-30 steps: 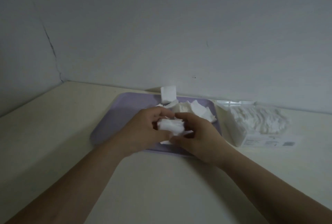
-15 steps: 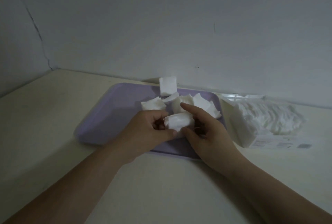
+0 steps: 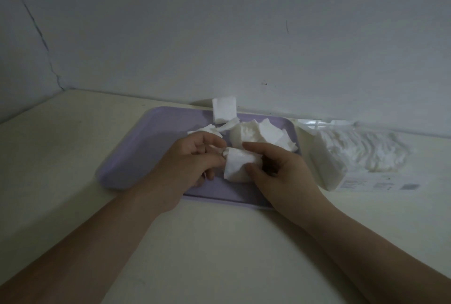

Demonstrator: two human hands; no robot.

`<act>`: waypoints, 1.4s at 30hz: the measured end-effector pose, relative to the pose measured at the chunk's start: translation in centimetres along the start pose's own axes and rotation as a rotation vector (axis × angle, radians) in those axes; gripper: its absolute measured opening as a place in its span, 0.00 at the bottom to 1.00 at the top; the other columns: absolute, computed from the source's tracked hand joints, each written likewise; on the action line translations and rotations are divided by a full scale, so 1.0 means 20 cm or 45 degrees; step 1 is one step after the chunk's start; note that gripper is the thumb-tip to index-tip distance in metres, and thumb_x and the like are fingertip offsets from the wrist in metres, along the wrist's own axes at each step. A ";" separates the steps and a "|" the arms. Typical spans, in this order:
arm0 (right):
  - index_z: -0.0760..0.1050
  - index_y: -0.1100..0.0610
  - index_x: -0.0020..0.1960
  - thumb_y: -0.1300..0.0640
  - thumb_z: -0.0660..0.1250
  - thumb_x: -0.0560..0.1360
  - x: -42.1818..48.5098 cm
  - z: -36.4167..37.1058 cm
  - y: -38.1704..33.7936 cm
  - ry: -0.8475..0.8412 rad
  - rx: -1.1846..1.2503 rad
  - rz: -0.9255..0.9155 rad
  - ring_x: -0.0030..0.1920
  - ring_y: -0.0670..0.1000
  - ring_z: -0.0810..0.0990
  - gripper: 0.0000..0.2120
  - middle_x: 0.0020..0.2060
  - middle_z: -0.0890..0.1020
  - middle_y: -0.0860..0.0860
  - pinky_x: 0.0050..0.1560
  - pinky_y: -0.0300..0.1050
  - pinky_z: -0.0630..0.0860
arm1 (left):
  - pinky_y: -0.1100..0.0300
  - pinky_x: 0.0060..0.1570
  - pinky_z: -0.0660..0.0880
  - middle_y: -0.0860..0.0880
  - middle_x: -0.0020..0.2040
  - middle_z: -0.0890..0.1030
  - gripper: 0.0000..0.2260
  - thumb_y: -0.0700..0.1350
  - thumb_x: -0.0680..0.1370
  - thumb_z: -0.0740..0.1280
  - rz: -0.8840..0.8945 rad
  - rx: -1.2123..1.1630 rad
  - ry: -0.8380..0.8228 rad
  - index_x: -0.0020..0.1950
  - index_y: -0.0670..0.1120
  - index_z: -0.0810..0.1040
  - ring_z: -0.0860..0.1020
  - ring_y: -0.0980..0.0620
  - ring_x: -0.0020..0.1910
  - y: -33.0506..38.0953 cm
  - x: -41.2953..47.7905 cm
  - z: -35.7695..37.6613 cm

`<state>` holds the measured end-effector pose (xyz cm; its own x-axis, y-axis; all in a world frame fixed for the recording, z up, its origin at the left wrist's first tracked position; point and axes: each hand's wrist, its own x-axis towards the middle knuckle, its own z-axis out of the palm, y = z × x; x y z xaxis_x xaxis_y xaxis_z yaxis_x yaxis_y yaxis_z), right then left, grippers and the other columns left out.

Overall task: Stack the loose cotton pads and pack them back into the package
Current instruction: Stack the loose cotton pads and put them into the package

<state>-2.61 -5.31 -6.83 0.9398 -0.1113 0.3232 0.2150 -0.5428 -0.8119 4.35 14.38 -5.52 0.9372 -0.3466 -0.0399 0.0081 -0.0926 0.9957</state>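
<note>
My cream bench [image 3: 73,157] carries a lilac tray [image 3: 136,157] near its far edge by the wall, and just right of the tray, along that same edge, lies the opened package [image 3: 366,164] of cotton pads.

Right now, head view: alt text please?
Both hands, left hand and right hand, hold a small stack of cotton pads over a purple tray. Loose pads lie behind; the open package sits right.
</note>
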 end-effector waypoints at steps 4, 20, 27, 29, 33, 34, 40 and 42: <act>0.80 0.46 0.63 0.60 0.74 0.76 0.00 -0.01 -0.01 -0.008 0.044 0.039 0.53 0.38 0.83 0.18 0.51 0.85 0.38 0.57 0.30 0.76 | 0.62 0.25 0.62 0.46 0.34 0.77 0.03 0.38 0.78 0.72 0.051 0.011 0.008 0.49 0.45 0.83 0.73 0.52 0.30 0.00 -0.01 0.01; 0.82 0.50 0.62 0.60 0.73 0.77 0.01 -0.01 0.02 -0.108 0.149 0.058 0.54 0.39 0.84 0.14 0.53 0.87 0.42 0.59 0.35 0.77 | 0.59 0.26 0.66 0.44 0.33 0.79 0.03 0.38 0.77 0.73 0.079 -0.018 0.027 0.46 0.44 0.82 0.75 0.51 0.28 0.00 -0.01 0.01; 0.82 0.49 0.60 0.54 0.75 0.75 0.03 -0.01 0.06 -0.022 0.324 0.119 0.52 0.49 0.87 0.14 0.51 0.88 0.46 0.62 0.56 0.81 | 0.67 0.25 0.68 0.44 0.34 0.83 0.09 0.36 0.72 0.79 0.094 0.092 -0.013 0.45 0.42 0.80 0.77 0.54 0.27 0.00 -0.03 0.04; 0.82 0.48 0.60 0.50 0.75 0.73 0.03 0.00 0.06 -0.006 0.312 0.117 0.51 0.50 0.87 0.16 0.50 0.88 0.46 0.61 0.58 0.81 | 0.65 0.25 0.68 0.45 0.35 0.83 0.09 0.36 0.72 0.79 0.084 0.100 -0.014 0.46 0.42 0.81 0.77 0.52 0.29 0.00 -0.03 0.03; 0.83 0.49 0.60 0.56 0.76 0.76 0.03 0.00 0.06 0.022 0.339 0.114 0.52 0.51 0.86 0.14 0.51 0.88 0.47 0.61 0.58 0.81 | 0.62 0.26 0.66 0.45 0.35 0.82 0.09 0.37 0.73 0.78 0.070 0.071 -0.011 0.48 0.43 0.81 0.77 0.51 0.29 -0.01 -0.02 0.02; 0.83 0.49 0.61 0.57 0.75 0.76 0.03 0.00 0.06 0.022 0.350 0.113 0.52 0.51 0.86 0.14 0.51 0.88 0.47 0.61 0.58 0.81 | 0.63 0.26 0.66 0.46 0.33 0.81 0.08 0.38 0.73 0.78 0.072 0.075 -0.005 0.47 0.42 0.81 0.76 0.52 0.29 -0.01 -0.02 0.02; 0.82 0.50 0.61 0.60 0.73 0.77 0.03 -0.01 0.05 -0.015 0.406 0.095 0.54 0.48 0.86 0.14 0.52 0.88 0.46 0.62 0.52 0.81 | 0.60 0.28 0.65 0.46 0.31 0.79 0.04 0.44 0.77 0.76 0.080 0.118 -0.029 0.43 0.46 0.84 0.70 0.47 0.31 -0.03 -0.01 0.01; 0.82 0.51 0.60 0.64 0.72 0.78 0.03 -0.01 0.04 -0.034 0.472 0.082 0.53 0.46 0.86 0.13 0.51 0.88 0.46 0.60 0.46 0.81 | 0.58 0.28 0.64 0.42 0.34 0.80 0.05 0.46 0.78 0.75 0.072 0.055 -0.021 0.44 0.47 0.83 0.69 0.46 0.31 -0.03 0.00 0.00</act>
<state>-1.98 -6.05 -7.27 0.9601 -0.1108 0.2569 0.2322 -0.1968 -0.9525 4.43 14.45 -6.02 0.9299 -0.3674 0.0145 -0.0600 -0.1128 0.9918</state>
